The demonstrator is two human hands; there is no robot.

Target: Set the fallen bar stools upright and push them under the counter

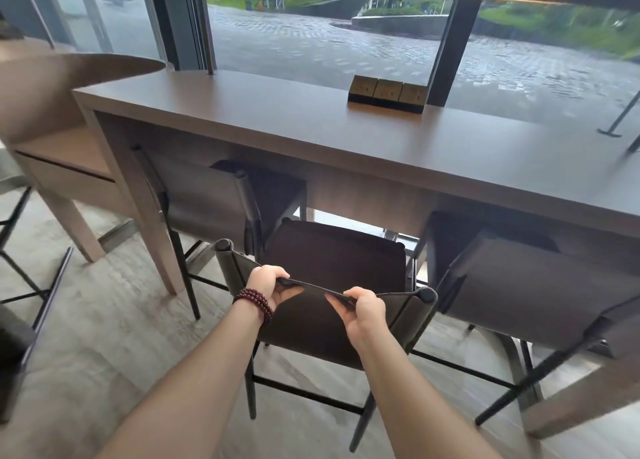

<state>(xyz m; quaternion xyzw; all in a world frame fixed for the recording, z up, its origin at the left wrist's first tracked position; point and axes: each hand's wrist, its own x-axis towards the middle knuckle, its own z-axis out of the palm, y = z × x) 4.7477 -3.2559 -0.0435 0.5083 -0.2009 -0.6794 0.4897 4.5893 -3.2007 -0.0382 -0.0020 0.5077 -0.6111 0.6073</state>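
Head view: both forearms extend forward; left hand (266,282) and right hand (367,311) each close around the top edge of the middle bar stool (332,261) backrest. This stool stands upright, seat partly under the counter (277,119) near edge, between two tucked stools (207,188) (526,278). A bead bracelet (254,301) circles the left wrist. Windows show wet paving.

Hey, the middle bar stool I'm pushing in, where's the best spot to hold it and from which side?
Hold the middle stool by the top edge of its backrest, from behind, where the left hand and right hand grip it. It stands upright with its seat facing the counter, so that edge probably gives the straightest push between the neighbouring stools.
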